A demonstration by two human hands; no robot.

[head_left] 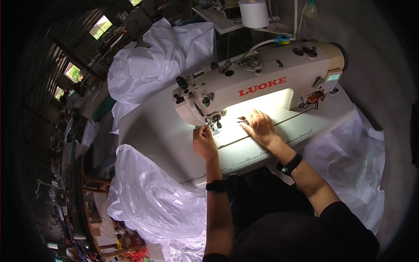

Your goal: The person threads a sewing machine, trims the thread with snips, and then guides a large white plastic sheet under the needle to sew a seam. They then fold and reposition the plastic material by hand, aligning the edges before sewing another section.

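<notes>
A white industrial sewing machine (257, 81) stands across the table in front of me, its lamp lighting the bed under the arm. My left hand (204, 142) is raised at the needle and presser foot (214, 122), fingertips pinched together; whatever they hold, perhaps thread, is too small to make out. To the right of the needle, my right hand (260, 125) rests low over the lit bed. Between its thumb and fingers sits a small dark pointed tool (241, 121), its tip toward the needle. Its kind is mostly hidden by the hand.
White sheeting lies heaped behind the machine (161, 61), hangs at the front left (152, 196) and at the right (349, 153). A ruler strip (262, 156) runs along the table's front edge. A white thread cone (254, 14) stands behind. Cluttered shelving fills the left.
</notes>
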